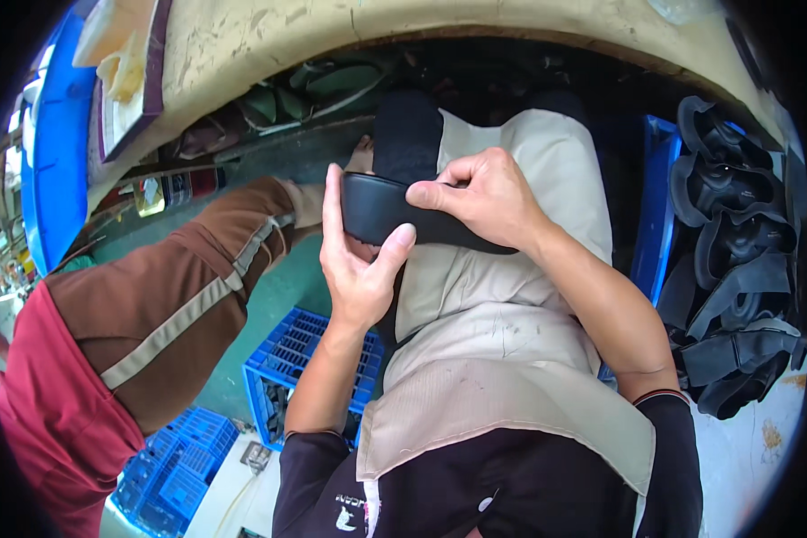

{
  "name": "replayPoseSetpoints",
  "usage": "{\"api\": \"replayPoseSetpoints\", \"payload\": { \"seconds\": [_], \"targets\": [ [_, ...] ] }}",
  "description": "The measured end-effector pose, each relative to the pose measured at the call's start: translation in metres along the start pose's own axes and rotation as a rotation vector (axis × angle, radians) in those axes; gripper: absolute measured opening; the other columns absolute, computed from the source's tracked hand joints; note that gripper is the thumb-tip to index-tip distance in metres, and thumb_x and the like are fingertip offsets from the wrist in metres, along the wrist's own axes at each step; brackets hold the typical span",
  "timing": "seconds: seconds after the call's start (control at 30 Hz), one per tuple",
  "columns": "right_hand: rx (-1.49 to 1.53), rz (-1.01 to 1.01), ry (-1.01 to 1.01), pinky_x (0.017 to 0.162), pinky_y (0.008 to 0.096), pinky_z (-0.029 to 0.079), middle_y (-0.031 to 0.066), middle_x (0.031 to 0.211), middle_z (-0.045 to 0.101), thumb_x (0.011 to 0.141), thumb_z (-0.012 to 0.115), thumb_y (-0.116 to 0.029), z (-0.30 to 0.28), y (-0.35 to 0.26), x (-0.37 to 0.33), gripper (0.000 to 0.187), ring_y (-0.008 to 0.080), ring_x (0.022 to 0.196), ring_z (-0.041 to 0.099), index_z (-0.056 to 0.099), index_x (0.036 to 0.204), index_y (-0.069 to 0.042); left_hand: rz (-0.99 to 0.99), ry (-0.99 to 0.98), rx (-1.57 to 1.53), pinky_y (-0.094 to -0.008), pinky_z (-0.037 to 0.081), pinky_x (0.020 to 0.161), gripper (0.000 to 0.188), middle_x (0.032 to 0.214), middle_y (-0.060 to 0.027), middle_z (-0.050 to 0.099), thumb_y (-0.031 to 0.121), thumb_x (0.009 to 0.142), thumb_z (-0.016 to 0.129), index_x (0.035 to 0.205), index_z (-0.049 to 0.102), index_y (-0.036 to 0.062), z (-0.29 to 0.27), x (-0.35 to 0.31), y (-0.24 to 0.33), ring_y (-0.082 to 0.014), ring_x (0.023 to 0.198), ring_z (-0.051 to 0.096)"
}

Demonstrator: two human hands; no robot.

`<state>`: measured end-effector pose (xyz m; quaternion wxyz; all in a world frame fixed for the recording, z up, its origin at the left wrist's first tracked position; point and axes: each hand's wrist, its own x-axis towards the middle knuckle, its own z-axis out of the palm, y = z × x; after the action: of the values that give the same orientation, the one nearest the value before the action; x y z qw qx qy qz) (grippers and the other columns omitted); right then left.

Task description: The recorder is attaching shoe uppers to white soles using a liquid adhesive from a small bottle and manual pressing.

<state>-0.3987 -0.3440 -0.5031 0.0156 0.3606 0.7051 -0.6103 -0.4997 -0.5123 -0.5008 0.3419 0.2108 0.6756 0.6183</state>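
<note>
Above my lap I hold a smooth black piece with a rounded end, which looks like a shoe upper [374, 208]. My left hand [360, 269] is closed around its rounded left end, with fingers behind it and the thumb at the lower edge. On the top edge, my right hand [491, 195] pinches it, thumb in front and bent fingers behind. The right part of the piece runs dark beneath my right wrist, so its full shape is partly hidden. A beige apron [511, 394] covers my front and legs.
Several similar black uppers [731, 193] are stacked at the right, beside a blue crate [656, 206]. Another blue crate [309, 345] with dark pieces stands at my left. A person in brown trousers [170, 296] is close on the left. A worn tabletop [368, 22] spans the far side.
</note>
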Motion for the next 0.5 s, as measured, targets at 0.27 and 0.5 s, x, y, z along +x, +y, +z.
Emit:
{"api": "replayPoseSetpoints", "payload": {
  "seconds": [0.27, 0.5],
  "targets": [
    [0.926, -0.015, -0.141, 0.105, 0.035, 0.044, 0.0176, 0.141, 0.059, 0.092, 0.064, -0.046, -0.089, -0.033, -0.056, 0.073, 0.024, 0.127, 0.057, 0.049, 0.146, 0.001, 0.664, -0.133, 0.323, -0.042, 0.053, 0.094, 0.075, 0.147, -0.0253, 0.049, 0.012, 0.087, 0.074, 0.152, 0.038, 0.002, 0.012, 0.006, 0.104, -0.0357, 0.113, 0.063],
    [0.64, -0.079, -0.476, 0.101, 0.0331, 0.043, 0.0155, 0.138, 0.052, 0.076, 0.077, -0.015, -0.095, -0.005, -0.086, 0.068, 0.022, 0.115, 0.055, 0.055, 0.137, 0.008, 0.461, 0.441, -0.271, -0.0375, 0.042, 0.106, 0.063, 0.149, -0.0237, 0.044, 0.05, 0.105, 0.048, 0.143, 0.046, -0.0008, 0.044, 0.022, 0.069, -0.0293, 0.133, 0.049]
  ]
}}
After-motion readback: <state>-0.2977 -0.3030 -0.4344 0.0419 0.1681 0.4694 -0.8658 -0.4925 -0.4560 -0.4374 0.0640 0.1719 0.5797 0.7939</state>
